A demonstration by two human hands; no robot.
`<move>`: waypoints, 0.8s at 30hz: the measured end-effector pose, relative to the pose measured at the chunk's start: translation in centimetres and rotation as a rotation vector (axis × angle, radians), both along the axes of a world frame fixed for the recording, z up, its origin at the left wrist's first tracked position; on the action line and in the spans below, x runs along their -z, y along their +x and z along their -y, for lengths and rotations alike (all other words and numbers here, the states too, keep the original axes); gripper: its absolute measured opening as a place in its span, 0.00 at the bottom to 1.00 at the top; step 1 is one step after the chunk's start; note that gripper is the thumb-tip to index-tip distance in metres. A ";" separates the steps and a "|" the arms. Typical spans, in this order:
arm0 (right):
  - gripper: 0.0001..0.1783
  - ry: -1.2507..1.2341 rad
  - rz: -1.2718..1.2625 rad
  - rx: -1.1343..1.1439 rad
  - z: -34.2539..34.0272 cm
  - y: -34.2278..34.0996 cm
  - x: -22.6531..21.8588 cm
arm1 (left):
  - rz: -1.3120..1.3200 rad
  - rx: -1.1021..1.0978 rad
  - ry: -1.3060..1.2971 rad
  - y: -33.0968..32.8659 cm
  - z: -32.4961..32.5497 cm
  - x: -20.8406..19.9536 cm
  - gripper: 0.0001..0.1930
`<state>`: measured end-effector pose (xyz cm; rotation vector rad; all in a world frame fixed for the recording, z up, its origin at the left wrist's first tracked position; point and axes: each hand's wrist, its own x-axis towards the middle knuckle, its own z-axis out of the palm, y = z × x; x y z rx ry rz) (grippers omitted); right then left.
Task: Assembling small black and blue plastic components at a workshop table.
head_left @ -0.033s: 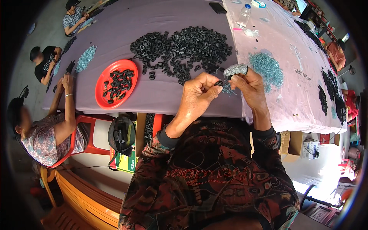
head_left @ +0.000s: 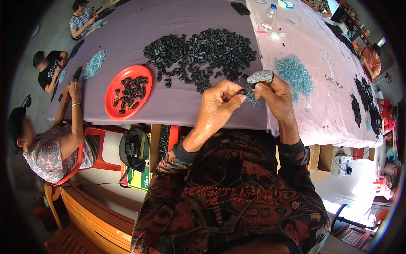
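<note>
My left hand [head_left: 220, 101] is closed, with thumb and forefinger pinching a small black plastic part [head_left: 241, 92] above the table's front edge. Close to its right, my right hand [head_left: 277, 95] wears a grey knitted finger sleeve [head_left: 259, 77] on the forefinger. Its thumb presses up to that finger; a bit of something dark shows there, too small to name. Beyond both hands spreads a big heap of black plastic parts [head_left: 220, 48]. A pile of small pale-blue pieces [head_left: 294, 76] lies to the right, and a few more blue pieces [head_left: 252, 100] sit just under my fingers.
At the left, a red plate [head_left: 111, 101] holds several black parts. A bottle with a blue cap [head_left: 269, 17] and a black phone [head_left: 240, 8] stand far back. A co-worker [head_left: 59, 148] sits on a red chair [head_left: 99, 158] to the left. Cardboard boxes [head_left: 325, 157] are below the table.
</note>
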<state>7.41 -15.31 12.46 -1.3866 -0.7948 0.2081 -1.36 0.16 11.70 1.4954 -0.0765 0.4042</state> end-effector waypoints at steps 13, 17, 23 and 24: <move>0.06 -0.091 0.025 -0.039 -0.1 -1.0 -0.5 | 0.000 0.057 0.030 -0.2 0.2 0.0 0.02; 0.05 -0.101 0.049 -0.053 0.3 -1.3 -1.0 | 0.003 0.050 0.014 -0.2 0.4 0.1 0.02; 0.04 -0.174 0.034 -0.032 0.4 -1.3 -1.0 | 0.004 0.051 0.059 -0.2 0.4 -0.1 0.04; 0.04 -0.196 0.035 -0.023 0.3 -1.3 -0.9 | 0.002 0.051 0.061 -0.2 0.4 -0.1 0.04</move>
